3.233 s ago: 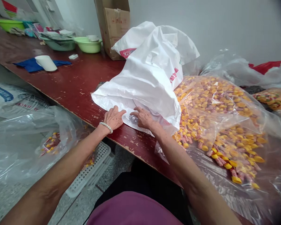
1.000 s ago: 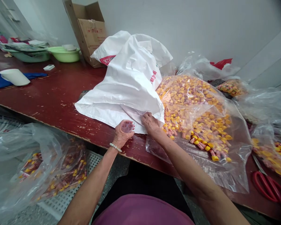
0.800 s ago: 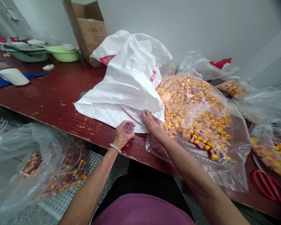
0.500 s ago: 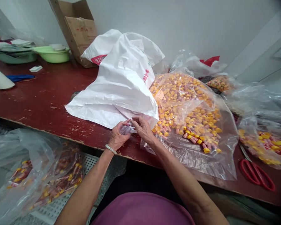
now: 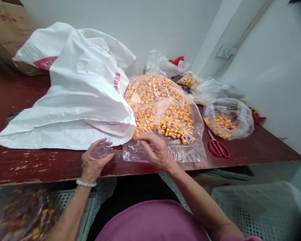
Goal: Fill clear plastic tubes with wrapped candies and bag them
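Observation:
My left hand (image 5: 94, 162), with a beaded bracelet at the wrist, curls around several small clear plastic pieces with round rims (image 5: 100, 150). It is over the table's front edge, just below the mouth of a large white woven sack (image 5: 72, 97). My right hand (image 5: 155, 150) is over the near end of a clear plastic bag (image 5: 188, 155). Its fingers are bent together; what they hold, if anything, is hidden and slightly blurred. Under the clear plastic lies a heap of small yellow-capped pieces with red-and-white patterned bodies (image 5: 165, 110); some show uncovered at its front.
Red-handled scissors (image 5: 218, 148) lie right of the heap, by a smaller open clear bag (image 5: 240, 117) of similar pieces. A cardboard box (image 5: 10, 33) stands back left. Below the table are a pale perforated crate (image 5: 263, 201) and bagged pieces (image 5: 27, 214) at lower left.
The view has turned right. My hands, together before, are now apart: the right has moved right to the heap's front edge, while the left keeps the clear plastic pieces.

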### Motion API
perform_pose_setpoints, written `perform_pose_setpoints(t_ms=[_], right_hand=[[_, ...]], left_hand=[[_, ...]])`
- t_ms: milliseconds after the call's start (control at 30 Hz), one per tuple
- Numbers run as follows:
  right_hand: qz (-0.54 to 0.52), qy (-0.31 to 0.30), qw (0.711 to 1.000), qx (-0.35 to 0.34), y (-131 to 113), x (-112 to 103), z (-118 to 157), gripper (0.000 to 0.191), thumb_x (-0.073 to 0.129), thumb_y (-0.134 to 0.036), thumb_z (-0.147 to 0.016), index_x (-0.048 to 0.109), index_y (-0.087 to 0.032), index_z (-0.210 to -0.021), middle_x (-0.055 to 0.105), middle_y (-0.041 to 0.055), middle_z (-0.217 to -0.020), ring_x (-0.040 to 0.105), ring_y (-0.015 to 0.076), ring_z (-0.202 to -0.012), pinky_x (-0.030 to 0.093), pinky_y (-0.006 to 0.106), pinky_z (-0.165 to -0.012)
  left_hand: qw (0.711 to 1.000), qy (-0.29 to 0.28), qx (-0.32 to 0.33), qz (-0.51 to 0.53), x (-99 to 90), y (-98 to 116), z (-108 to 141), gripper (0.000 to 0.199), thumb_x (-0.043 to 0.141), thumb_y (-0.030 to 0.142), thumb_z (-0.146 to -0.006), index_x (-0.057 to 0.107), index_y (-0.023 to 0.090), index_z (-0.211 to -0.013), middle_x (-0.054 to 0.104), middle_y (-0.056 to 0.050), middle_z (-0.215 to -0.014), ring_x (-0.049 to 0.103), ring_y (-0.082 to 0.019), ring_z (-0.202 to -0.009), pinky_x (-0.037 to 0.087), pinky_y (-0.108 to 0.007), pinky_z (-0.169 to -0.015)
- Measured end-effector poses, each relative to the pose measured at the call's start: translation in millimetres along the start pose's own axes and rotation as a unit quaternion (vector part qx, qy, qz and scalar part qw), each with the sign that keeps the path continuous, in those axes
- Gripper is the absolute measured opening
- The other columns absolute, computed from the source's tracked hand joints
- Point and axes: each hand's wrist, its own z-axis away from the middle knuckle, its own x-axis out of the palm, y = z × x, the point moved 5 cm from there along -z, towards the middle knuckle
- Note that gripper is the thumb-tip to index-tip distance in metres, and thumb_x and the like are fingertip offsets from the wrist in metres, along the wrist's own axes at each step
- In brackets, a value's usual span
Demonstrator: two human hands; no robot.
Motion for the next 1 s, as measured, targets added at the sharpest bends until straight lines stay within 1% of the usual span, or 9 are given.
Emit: perform_pose_setpoints(t_ms=[67,133,233,367,500,600,767,867,1000], right_hand=[[0.101,0.078,0.989,0.076,32.5,-54.7,15.9,0.018,0.043,-0.026,-0.092,0.06,-0.019,-0.092,0.064,0.0032,-0.081,0.059,0.0141,-0.073,0.048,0.027,-0.067],[0.262,0.093,0.946,0.166,72.2,-94.9,32.4,0.021,0.042,-0.027,-0.092,0.061,-0.017,-0.09,0.065,0.0071,-0.086,0.059,0.018,-0.082,0.048,0.033,-0.075],[0.402,0.075,0.882,0.236,118.5,-117.3,52.7,0.028,0.053,-0.032,-0.085,0.061,-0.011,-0.103,0.06,0.019,-0.112,0.052,0.0297,-0.107,0.041,0.046,-0.09],[0.461,0.028,0.845,0.268,134.2,-86.2,61.7,0.047,0.056,-0.036,-0.084,0.052,-0.011,-0.124,0.048,0.0204,-0.13,0.042,0.0336,-0.118,0.035,0.05,-0.096],[0.42,-0.008,0.878,0.228,117.3,-30.7,48.1,0.041,0.049,-0.026,-0.087,0.049,-0.015,-0.127,0.047,0.0173,-0.131,0.042,0.029,-0.116,0.036,0.044,-0.096],[0.372,-0.018,0.91,0.183,104.9,-3.0,36.2,0.041,0.049,-0.022,-0.087,0.047,-0.015,-0.127,0.044,0.0156,-0.133,0.04,0.0272,-0.119,0.036,0.041,-0.098],[0.306,-0.018,0.939,0.156,100.5,-5.6,31.3,0.026,0.052,-0.024,-0.086,0.055,-0.016,-0.111,0.049,0.0134,-0.119,0.046,0.0225,-0.108,0.042,0.034,-0.09],[0.356,-0.047,0.919,0.161,97.7,-17.0,32.3,0.021,0.053,-0.029,-0.088,0.06,-0.016,-0.103,0.053,0.0122,-0.109,0.047,0.0232,-0.103,0.041,0.035,-0.089],[0.45,-0.138,0.875,0.11,83.2,-10.1,28.6,0.025,0.043,-0.023,-0.093,0.058,-0.023,-0.113,0.055,0.0104,-0.111,0.045,0.025,-0.102,0.039,0.04,-0.086]], left_hand=[[0.999,0.018,-0.018,0.046,-2.5,-4.3,7.5,0.063,0.083,0.015,-0.052,0.06,0.018,-0.11,0.069,-0.008,-0.101,0.068,-0.018,-0.08,0.058,-0.03,-0.076],[0.996,0.03,-0.028,0.076,-1.2,-6.2,14.4,0.063,0.083,0.013,-0.051,0.061,0.017,-0.109,0.07,-0.008,-0.1,0.069,-0.021,-0.086,0.057,-0.033,-0.08],[0.994,0.034,-0.037,0.097,7.8,-5.3,22.0,0.064,0.083,0.012,-0.05,0.061,0.017,-0.11,0.069,-0.009,-0.102,0.068,-0.024,-0.09,0.057,-0.037,-0.082],[0.991,0.037,-0.059,0.113,20.0,-5.0,26.4,0.064,0.084,0.011,-0.05,0.061,0.017,-0.11,0.069,-0.007,-0.101,0.068,-0.023,-0.088,0.058,-0.035,-0.078],[0.991,0.025,-0.063,0.113,23.6,-5.9,26.6,0.063,0.084,0.01,-0.049,0.062,0.017,-0.108,0.069,-0.007,-0.099,0.068,-0.022,-0.086,0.059,-0.032,-0.076],[0.992,0.018,-0.065,0.105,23.1,-7.2,26.3,0.062,0.083,0.009,-0.049,0.062,0.017,-0.107,0.07,-0.006,-0.098,0.068,-0.02,-0.084,0.059,-0.03,-0.074],[0.993,0.019,-0.057,0.097,22.8,-5.7,26.7,0.06,0.083,0.009,-0.049,0.063,0.017,-0.105,0.07,-0.005,-0.095,0.068,-0.017,-0.077,0.058,-0.029,-0.073],[0.995,0.014,-0.057,0.078,25.2,-4.4,29.2,0.059,0.083,0.01,-0.05,0.062,0.017,-0.105,0.07,-0.006,-0.097,0.068,-0.017,-0.076,0.058,-0.028,-0.072],[0.996,-0.013,-0.065,0.065,34.2,-5.9,35.6,0.058,0.083,0.011,-0.052,0.062,0.016,-0.106,0.069,-0.007,-0.099,0.067,-0.017,-0.076,0.057,-0.028,-0.071]])
